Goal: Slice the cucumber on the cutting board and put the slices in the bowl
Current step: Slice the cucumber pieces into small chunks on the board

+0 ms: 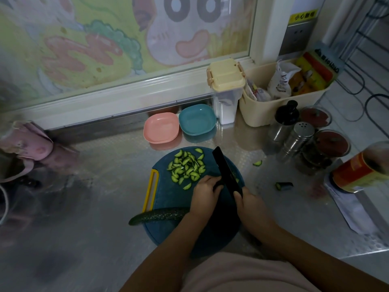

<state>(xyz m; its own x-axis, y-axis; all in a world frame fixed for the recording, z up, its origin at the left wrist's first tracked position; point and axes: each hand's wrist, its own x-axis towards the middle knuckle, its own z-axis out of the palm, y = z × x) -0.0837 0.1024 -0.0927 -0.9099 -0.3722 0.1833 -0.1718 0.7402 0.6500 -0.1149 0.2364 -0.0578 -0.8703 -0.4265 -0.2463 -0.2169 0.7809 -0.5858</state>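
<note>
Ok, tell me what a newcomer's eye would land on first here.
Bright green cucumber slices heaped on the round blue cutting board stand out first. Just right of them a black knife is held over the board, and a long uncut cucumber lies across its near left edge. Behind sit an empty pink bowl and blue bowl.

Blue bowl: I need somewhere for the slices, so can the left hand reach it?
Probably yes: the blue bowl sits just past the cutting board, nothing tall between, but the left hand must first release the cucumber piece.
</note>
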